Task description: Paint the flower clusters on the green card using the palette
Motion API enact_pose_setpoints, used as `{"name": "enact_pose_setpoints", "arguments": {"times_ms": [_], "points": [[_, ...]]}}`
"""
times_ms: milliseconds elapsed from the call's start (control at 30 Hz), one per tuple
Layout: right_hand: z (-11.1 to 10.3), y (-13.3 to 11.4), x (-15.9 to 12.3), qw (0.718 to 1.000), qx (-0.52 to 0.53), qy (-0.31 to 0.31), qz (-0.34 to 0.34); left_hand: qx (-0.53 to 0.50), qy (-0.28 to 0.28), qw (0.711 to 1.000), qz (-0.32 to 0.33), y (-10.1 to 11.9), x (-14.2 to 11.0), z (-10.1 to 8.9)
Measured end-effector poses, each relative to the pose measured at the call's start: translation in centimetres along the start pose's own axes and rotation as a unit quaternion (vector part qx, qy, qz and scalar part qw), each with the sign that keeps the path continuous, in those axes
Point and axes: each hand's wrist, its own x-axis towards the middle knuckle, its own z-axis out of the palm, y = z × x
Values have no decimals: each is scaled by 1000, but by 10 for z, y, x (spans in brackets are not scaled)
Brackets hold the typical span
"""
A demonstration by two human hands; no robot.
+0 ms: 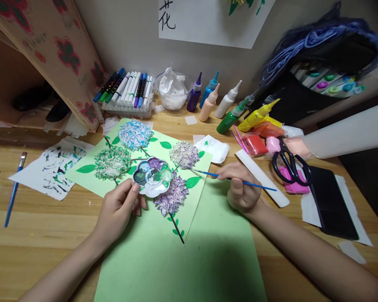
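Observation:
My left hand [121, 205] pinches the edge of a flower-shaped paint palette [154, 191], its wells smeared with purple, green and dark paint. The palette hovers over a light green sheet [96, 182] bearing several textured flower heads, painted leaves and dark stems. In my right hand [244, 186] is a thin blue paintbrush [255, 184], pointing left. Its tip meets or hovers at the lower edge of the whitish-purple flower [184, 154]; contact cannot be made out. Below the palette a purple flower [173, 197] is partly covered. Blue [135, 134] and green [112, 162] flowers lie farther left.
A larger green sheet [176, 268] lies underneath. Behind stand markers [129, 90], a bowl of tissue [173, 94] and several paint bottles [228, 100]. Scissors [290, 165], clay packets [255, 143] and a black flat object [332, 205] are right; a paint-stained paper [55, 167] and another brush [14, 193] left.

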Motion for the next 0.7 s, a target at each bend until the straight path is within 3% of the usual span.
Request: {"name": "enact_pose_setpoints", "arguments": {"times_ms": [267, 700], "points": [[2, 1, -1, 999, 3, 35, 1, -2, -2, 1000, -2, 0, 0, 0], [5, -4, 4, 987, 38, 91, 130, -4, 0, 1000, -1, 0, 0, 1]]}}
